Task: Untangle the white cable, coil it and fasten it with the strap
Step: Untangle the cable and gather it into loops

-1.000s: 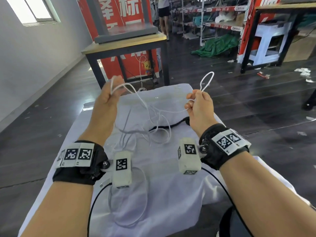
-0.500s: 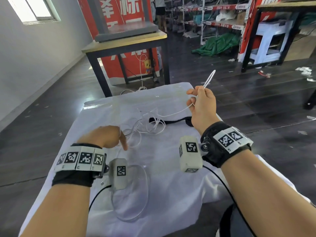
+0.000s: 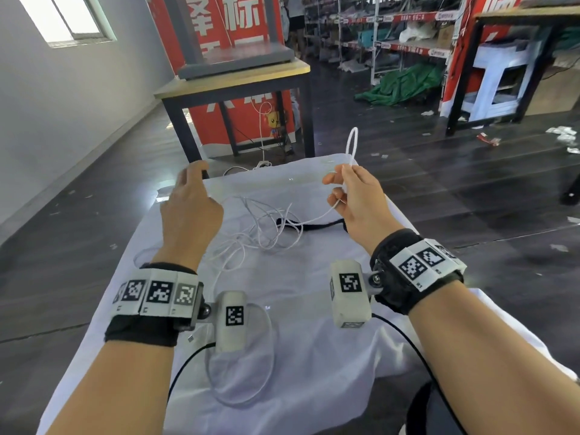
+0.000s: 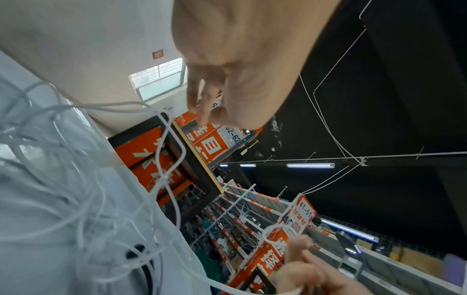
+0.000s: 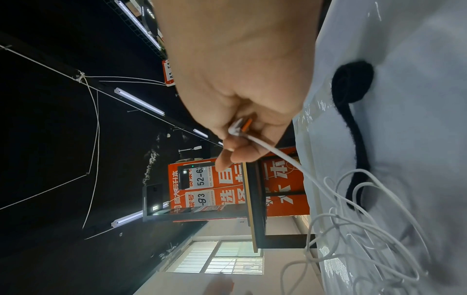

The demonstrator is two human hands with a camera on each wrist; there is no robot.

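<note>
The white cable lies in a loose tangle on the white cloth that covers the table. My right hand pinches one strand, and a small loop of cable sticks up above its fingers. The right wrist view shows that right hand pinching the cable near an orange-tipped end. A black strap lies flat on the cloth beside the tangle, just left of my right wrist; the strap is untouched. My left hand hovers over the far left of the cloth, fingers spread. A cable loop stands just below its fingers.
Beyond the cloth's far edge stands a wooden-topped table on a dark frame, with red banners behind it. Another white cord lies on the floor there. Dark floor lies on both sides. Black camera leads trail from both wrists over the near cloth.
My left hand let the cable fall, dropped to the cloth, then rose forward to the far left with fingers spread. The tangle settled on the cloth. The right hand kept its pinch.
</note>
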